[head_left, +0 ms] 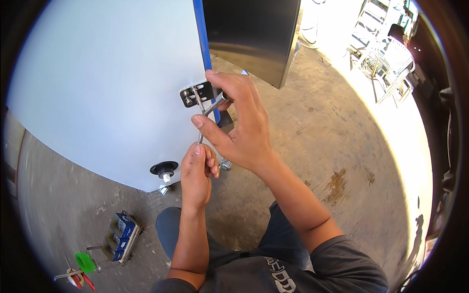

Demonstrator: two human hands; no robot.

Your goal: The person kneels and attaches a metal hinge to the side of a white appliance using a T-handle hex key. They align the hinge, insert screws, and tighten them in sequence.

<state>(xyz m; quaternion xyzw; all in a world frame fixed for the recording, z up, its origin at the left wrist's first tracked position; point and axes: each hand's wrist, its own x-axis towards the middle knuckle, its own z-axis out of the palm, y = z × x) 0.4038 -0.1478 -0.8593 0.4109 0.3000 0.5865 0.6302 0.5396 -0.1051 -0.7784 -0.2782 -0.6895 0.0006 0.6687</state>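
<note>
A small metal bracket [196, 94] with screws sits on the edge of a big white panel [107, 83], beside a blue strip [201, 34]. My right hand [240, 123] grips the upper end of a thin metal L-shaped key [215, 105] pressed against the bracket. My left hand [198, 171] is closed on the key's lower end, just below the right thumb. Both forearms come up from the lower edge.
A black round foot [164, 169] with a white stud sticks out under the white panel. A dark steel cabinet [254, 34] stands behind. On the concrete floor lie small blue boxes [121, 237], a green disc [85, 261] and pliers [78, 278]. Metal frames [386, 53] stand far right.
</note>
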